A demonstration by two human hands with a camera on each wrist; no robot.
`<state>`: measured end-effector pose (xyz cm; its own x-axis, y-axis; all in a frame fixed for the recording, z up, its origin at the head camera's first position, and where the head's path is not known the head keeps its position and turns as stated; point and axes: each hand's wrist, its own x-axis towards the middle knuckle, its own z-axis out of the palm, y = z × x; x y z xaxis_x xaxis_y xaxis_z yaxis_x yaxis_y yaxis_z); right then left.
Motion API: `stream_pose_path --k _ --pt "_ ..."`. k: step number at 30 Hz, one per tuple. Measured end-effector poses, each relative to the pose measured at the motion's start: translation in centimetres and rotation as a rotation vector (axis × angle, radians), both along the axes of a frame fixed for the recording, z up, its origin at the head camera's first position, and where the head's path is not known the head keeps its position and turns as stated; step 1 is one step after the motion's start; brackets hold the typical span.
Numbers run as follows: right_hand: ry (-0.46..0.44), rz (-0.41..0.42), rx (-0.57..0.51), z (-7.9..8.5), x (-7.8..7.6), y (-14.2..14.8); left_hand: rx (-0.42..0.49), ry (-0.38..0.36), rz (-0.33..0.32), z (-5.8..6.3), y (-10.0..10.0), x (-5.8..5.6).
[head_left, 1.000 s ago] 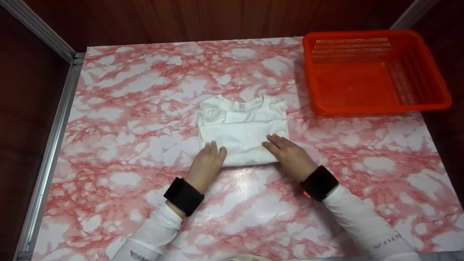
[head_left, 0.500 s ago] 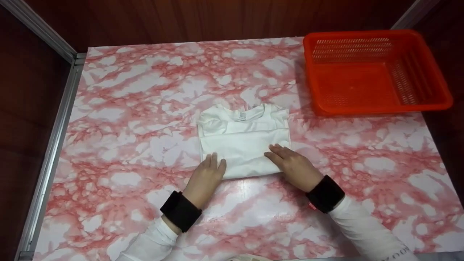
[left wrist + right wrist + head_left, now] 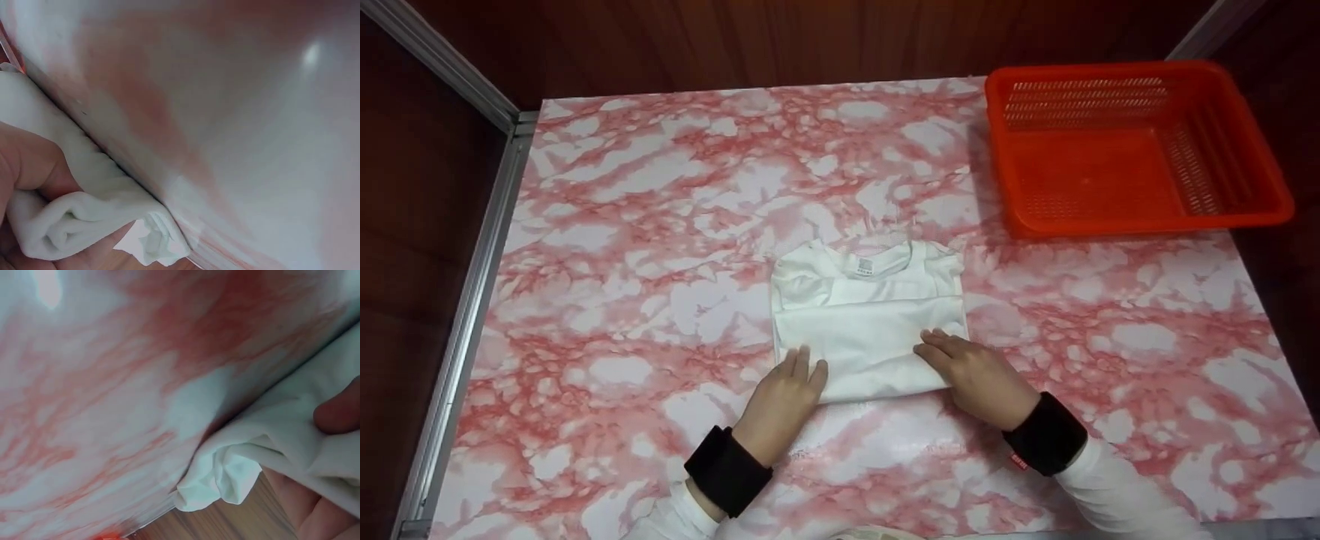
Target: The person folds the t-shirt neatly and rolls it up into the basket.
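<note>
A white short-sleeved shirt (image 3: 874,334) lies on the table, its lower part folded up over the front; the neckline with a printed grey label faces the far side. My left hand (image 3: 781,397) grips the near left corner of the fold. At the near right corner, my right hand (image 3: 986,379) pinches the cloth. In the left wrist view, the thumb (image 3: 34,160) is on one side of the rolled cloth layers (image 3: 107,197) and fingers are on the other. The right wrist view has the cloth (image 3: 287,416) between a thumb (image 3: 342,410) and fingers beneath.
An orange-red plastic basket (image 3: 1012,157) with slotted walls stands at the table's far right corner. The table (image 3: 660,225) has a glossy pink and white marbled top. Dark wood panels (image 3: 735,45) rise behind it, and a metal frame rail (image 3: 472,315) runs along the left.
Both hands have drawn the folded shirt toward the person, keeping their grip on its near corners. The shirt's fold looks the same, and the basket has stayed in place.
</note>
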<state>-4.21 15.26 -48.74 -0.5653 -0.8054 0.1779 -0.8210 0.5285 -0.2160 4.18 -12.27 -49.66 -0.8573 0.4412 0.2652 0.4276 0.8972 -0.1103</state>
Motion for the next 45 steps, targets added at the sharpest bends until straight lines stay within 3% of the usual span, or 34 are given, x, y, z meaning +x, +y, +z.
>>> stream_pose_path --k 9,17,24,30,34,40,45 --pt "-0.064 0.033 0.048 0.7 1.5 0.3 0.012 -0.068 -0.012 0.6 0.2 1.9" --pt "-0.032 0.03 -0.003 0.2 2.9 0.6 0.055 0.002 -0.034 0.4 0.3 3.1" --pt "-0.028 -0.013 -0.034 -0.2 3.6 0.7 0.099 -0.022 -0.029 0.5 0.1 3.3" --pt "-0.064 -0.023 -0.079 -0.4 3.5 1.2 0.232 -0.166 -0.023 1.5 -0.9 2.5" --pt "-0.151 -0.004 -0.103 0.0 3.1 1.6 0.304 -0.273 -0.033 2.3 -1.7 2.1" --pt "-0.224 -0.011 -0.109 1.6 2.6 1.9 0.431 -0.402 -0.051 3.8 -2.7 1.6" --pt "-0.238 -0.025 -0.143 3.3 1.7 2.1 0.503 -0.485 -0.058 5.6 -3.5 0.1"
